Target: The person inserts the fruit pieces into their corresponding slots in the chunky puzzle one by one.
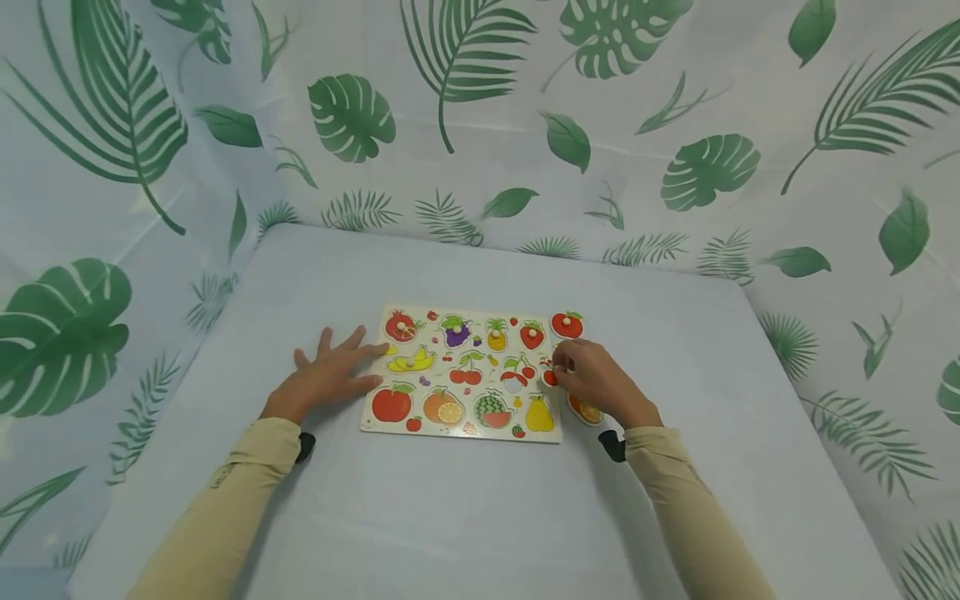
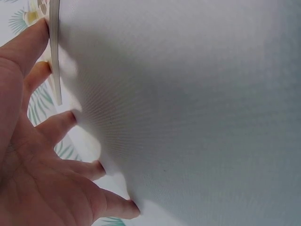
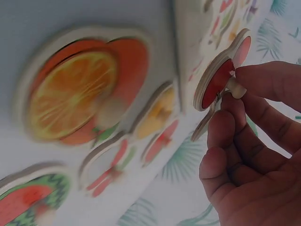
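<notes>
The right hand (image 1: 600,383) pinches the knob (image 3: 237,88) of a red fruit puzzle piece (image 3: 217,87) just left of its grip, by the fruit puzzle board's (image 1: 438,431) right edge, the spread left hand (image 1: 327,379) at the opposite edge.

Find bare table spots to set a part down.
Bare table: front of board, between sleeves; behind board, to the leafy wall. Crowded: board's right, with loose pieces and the right hand pinching a red piece; board's left, left hand.
</notes>
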Motion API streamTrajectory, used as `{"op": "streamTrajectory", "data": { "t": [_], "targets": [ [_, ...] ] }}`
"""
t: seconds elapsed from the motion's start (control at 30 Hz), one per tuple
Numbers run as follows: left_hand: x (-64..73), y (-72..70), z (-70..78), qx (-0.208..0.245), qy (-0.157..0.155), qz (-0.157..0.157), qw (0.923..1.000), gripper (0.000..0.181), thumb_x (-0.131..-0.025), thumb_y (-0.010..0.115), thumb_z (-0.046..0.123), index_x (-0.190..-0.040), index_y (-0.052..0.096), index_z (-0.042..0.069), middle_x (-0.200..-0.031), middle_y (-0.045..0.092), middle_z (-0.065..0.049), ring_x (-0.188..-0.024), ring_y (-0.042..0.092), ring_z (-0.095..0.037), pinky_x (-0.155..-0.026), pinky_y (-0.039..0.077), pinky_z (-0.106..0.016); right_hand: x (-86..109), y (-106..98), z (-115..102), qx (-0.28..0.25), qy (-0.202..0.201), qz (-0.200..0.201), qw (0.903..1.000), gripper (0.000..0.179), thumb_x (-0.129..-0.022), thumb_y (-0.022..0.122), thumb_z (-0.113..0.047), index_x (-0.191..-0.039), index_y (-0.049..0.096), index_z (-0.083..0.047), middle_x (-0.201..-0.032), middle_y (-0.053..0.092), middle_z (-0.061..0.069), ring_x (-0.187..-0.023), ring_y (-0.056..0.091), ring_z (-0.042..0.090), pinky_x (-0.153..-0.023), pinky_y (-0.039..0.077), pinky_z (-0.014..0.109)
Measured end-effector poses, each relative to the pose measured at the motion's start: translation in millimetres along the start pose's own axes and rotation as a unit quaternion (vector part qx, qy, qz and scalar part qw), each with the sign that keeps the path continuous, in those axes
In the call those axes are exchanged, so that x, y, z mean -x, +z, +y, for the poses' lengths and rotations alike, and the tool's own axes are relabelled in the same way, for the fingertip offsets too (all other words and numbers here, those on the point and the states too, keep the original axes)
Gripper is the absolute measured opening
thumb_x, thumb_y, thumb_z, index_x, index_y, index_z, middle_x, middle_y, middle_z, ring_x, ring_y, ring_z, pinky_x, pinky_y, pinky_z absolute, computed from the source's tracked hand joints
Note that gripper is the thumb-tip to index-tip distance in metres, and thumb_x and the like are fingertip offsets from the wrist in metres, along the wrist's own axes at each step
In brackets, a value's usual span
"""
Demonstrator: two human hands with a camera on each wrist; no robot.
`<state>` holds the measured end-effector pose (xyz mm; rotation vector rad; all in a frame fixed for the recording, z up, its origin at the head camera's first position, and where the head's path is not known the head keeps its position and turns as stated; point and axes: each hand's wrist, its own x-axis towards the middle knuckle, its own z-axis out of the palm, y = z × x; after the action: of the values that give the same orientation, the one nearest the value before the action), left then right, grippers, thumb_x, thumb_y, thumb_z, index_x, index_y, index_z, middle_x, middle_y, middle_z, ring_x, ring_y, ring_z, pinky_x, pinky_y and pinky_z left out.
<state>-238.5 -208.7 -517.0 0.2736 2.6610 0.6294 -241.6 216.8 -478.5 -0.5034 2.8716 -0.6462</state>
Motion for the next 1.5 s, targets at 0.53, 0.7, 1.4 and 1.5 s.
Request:
{"op": "streamTrajectory", "data": {
  "t": [0.53, 0.7, 1.4, 1.5],
  "targets": [
    [-1.2, 1.9, 0.4, -0.004, -0.002, 0.003, 1.0, 0.069, -0.104, 0.07, 0.04, -0.166, 0.044, 0.025, -0.178, 0.011, -0.018, -0.156, -0.012, -0.06, -0.11, -0.007, -0.088, -47.0, 21, -55, -0.014, -0.067, -0.033, 0.9971, 0.011, -0.1, 0.07, -0.006, -0.108, 0.064, -0.002, -0.094, 0.066, 0.006, -0.085, 0.06, 0.023, -0.076, 0.056, 0.036],
    [-3.0, 4.2, 0.5, -0.006, 0.0, 0.002, 1.0, 0.068, -0.104, 0.069, 0.042, -0.166, 0.044, 0.026, -0.178, 0.012, -0.017, -0.156, -0.012, -0.06, -0.111, -0.006, -0.088, -59.5, 31, -65, -0.004, -0.096, -0.04, 0.9945, 0.006, -0.1, 0.07, -0.005, -0.104, 0.067, -0.003, -0.092, 0.065, 0.004, -0.082, 0.059, 0.021, -0.074, 0.055, 0.034],
    [-4.2, 3.4, -3.8, -0.011, -0.002, 0.007, 0.9999, 0.069, -0.104, 0.07, 0.043, -0.166, 0.043, 0.027, -0.178, 0.012, -0.017, -0.157, -0.011, -0.06, -0.111, -0.006, -0.087, -76.7, 56, -96, -0.002, -0.094, -0.079, 0.9924, 0.007, -0.1, 0.072, -0.007, -0.104, 0.066, -0.003, -0.088, 0.063, 0.003, -0.08, 0.057, 0.019, -0.072, 0.052, 0.029],
    [-4.4, 4.0, -3.9, -0.011, -0.003, 0.006, 0.9999, 0.069, -0.104, 0.069, 0.042, -0.166, 0.043, 0.027, -0.178, 0.012, -0.017, -0.157, -0.011, -0.059, -0.111, -0.006, -0.087, -78.0, 58, -96, 0.004, -0.087, -0.085, 0.9925, 0.008, -0.1, 0.072, -0.007, -0.105, 0.066, -0.003, -0.088, 0.063, 0.003, -0.081, 0.057, 0.019, -0.073, 0.052, 0.03]
  ]
}}
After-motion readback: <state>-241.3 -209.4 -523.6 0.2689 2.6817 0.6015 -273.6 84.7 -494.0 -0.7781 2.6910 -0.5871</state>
